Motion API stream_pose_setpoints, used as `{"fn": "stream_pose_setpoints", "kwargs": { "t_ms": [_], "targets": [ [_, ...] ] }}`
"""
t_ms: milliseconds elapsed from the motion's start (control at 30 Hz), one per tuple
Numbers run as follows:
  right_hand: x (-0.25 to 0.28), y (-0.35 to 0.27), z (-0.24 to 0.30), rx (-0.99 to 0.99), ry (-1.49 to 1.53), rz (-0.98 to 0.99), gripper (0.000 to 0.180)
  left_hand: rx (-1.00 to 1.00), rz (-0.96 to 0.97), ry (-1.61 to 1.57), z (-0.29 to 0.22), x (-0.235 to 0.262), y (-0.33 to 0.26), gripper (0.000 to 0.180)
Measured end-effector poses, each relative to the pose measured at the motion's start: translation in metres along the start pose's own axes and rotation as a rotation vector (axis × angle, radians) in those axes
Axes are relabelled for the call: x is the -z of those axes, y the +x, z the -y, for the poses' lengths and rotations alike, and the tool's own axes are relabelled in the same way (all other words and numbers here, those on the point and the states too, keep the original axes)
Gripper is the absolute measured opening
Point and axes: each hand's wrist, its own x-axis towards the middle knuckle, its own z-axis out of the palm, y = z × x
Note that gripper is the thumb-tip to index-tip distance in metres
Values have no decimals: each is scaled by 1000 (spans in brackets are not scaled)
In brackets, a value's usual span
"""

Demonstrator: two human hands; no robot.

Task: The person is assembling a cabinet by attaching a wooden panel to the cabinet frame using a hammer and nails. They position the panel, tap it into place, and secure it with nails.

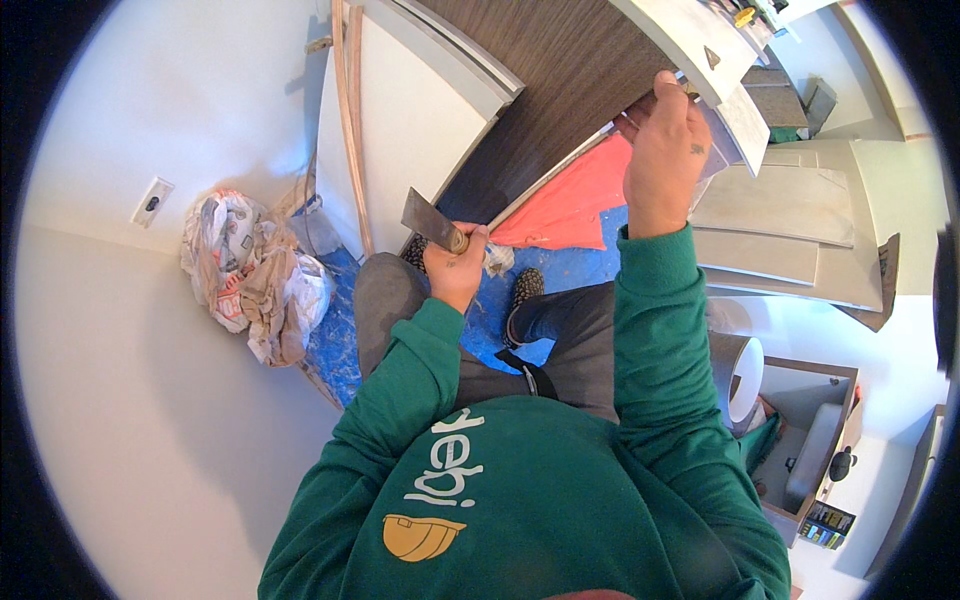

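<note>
My left hand [456,275] is closed round the handle of a putty knife [432,217], whose broad flat metal blade points up and to the left. The blade stands in front of the lower end of a dark wood-grain panel [560,75]. Further right and higher, my right hand [672,150] is closed, with its fingers bent at the far side. Those fingertips are at the edge of a pale board [690,40], next to a small brownish thing. What they grip is mostly hidden.
White panels [400,110] and thin wooden strips [355,130] lean on the left. Stuffed plastic bags [250,275] lie by the wall. Blue sheeting [590,262] and a red sheet [560,205] lie below. Boards [780,210] and an open drawer-like box [800,440] stand right.
</note>
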Motion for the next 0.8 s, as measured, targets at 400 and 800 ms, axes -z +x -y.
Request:
{"fn": "stream_pose_setpoints", "kwargs": {
  "t_ms": [400, 800],
  "targets": [
    [5, 0, 4, -2, -9, 70, 39, -11, 32, 124, 0, 4, -6, 11],
    [188, -111, -75, -527, -388, 625, 31, 53, 235, 205, -31, 3, -53, 21]
  ]
}}
